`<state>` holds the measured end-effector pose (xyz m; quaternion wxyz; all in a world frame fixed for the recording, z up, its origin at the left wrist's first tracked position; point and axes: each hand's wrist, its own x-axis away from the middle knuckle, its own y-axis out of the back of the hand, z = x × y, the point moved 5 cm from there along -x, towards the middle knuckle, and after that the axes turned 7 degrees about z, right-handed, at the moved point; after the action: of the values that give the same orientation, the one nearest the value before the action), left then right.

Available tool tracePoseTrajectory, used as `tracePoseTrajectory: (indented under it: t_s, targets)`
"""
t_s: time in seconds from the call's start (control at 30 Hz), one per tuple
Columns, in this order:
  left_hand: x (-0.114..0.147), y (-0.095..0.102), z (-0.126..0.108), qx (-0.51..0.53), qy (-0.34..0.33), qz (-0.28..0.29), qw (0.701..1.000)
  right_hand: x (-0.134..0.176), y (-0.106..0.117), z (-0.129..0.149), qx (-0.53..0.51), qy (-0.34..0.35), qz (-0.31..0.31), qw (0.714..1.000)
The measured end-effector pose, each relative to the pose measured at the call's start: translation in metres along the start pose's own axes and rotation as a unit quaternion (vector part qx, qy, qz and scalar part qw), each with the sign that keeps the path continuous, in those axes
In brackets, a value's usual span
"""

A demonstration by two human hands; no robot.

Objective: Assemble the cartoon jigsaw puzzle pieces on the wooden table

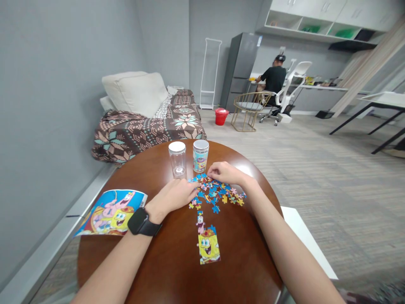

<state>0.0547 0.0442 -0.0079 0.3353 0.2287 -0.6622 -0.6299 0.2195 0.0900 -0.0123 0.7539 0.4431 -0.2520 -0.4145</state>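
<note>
Loose jigsaw puzzle pieces (212, 195), mostly blue with some pink and yellow, lie in a pile on the round brown table (171, 261). My left hand (179, 193), with a black watch on its wrist, rests at the pile's left edge. Its thumb and forefinger are apart, touching pieces. At the pile's far side, my right hand (225, 172) has its fingers bent down and drawn together over the pieces; whatever lies under the fingertips is hidden. Nearer me is a joined puzzle section (209, 247) showing a yellow cartoon face and a pink figure.
A clear jar (179, 162) with a white lid and a printed jar (200, 158) stand beyond the pile. A cartoon picture sheet (110, 213) overhangs the table's left edge. A patterned sofa (152, 131) is behind. Farther off, a person (274, 78) sits at a counter.
</note>
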Motion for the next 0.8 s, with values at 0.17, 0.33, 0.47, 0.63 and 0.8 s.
tracePoseTrajectory:
  t_s: [0.17,0.33,0.47,0.63,0.8]
  targets:
    - [-0.001,-0.002,0.003,-0.005,0.010,0.005,1.000,0.001,-0.002,0.013,-0.035,0.035,0.004,0.999]
    - [-0.001,-0.001,0.003,-0.006,0.019,0.005,1.000,-0.002,-0.016,0.022,-0.043,0.074,0.065,0.994]
    - [0.000,0.000,0.002,-0.011,0.016,-0.002,1.000,-0.003,-0.020,0.021,-0.046,0.059,0.074,0.994]
    - [0.001,0.002,0.000,-0.009,0.005,-0.006,1.000,-0.003,-0.017,0.023,-0.063,0.055,0.065,0.994]
    - [0.001,0.001,-0.001,0.001,-0.011,-0.004,1.000,-0.002,-0.015,0.024,-0.059,0.056,0.056,0.995]
